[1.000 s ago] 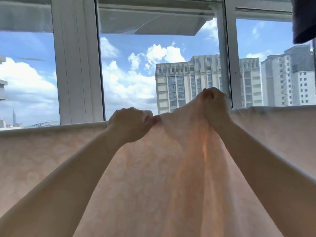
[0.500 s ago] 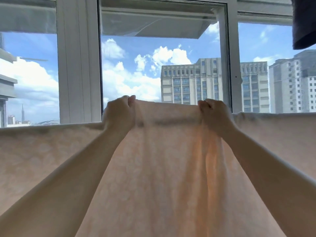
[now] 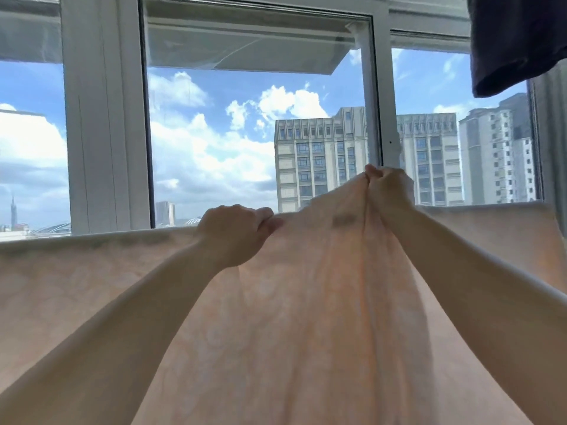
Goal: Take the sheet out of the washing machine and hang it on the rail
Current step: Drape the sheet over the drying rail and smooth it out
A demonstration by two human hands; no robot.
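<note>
1. The sheet (image 3: 306,317), pale peach and faintly patterned, hangs across the whole width of the view in front of the window frame (image 3: 101,118). Its top edge runs level on the far left and far right, as though draped over a rail – the rail itself is hidden under the cloth.

2. The left hand (image 3: 233,237) has its fingers curled round a pinch of the top edge at about the level of that line. Its grip is closed on the fabric.

3. The right hand (image 3: 389,191) is fisted on a gathered bunch of the same edge and holds it well above the line, so the cloth rises in a peak and folds run down from the fist.

4. Half a second ago both hands were level and apart, with the edge pulled taut and flat between them. Now the left hand has dropped and moved inward, the right has lifted, and the stretch between them has gone slack and bunched.

5. The view has also swung: the buildings (image 3: 319,161) sit further right than before.

6. My reading – the sheet is already out of the machine and over the rail, and this is the adjusting stage: lifting and tugging the middle to shift or smooth it.

7. The bunch under the right hand needs spreading along the line before the job looks done.

8. A dark cloth (image 3: 515,41) hangs at the upper right, clear of the sheet.
</note>
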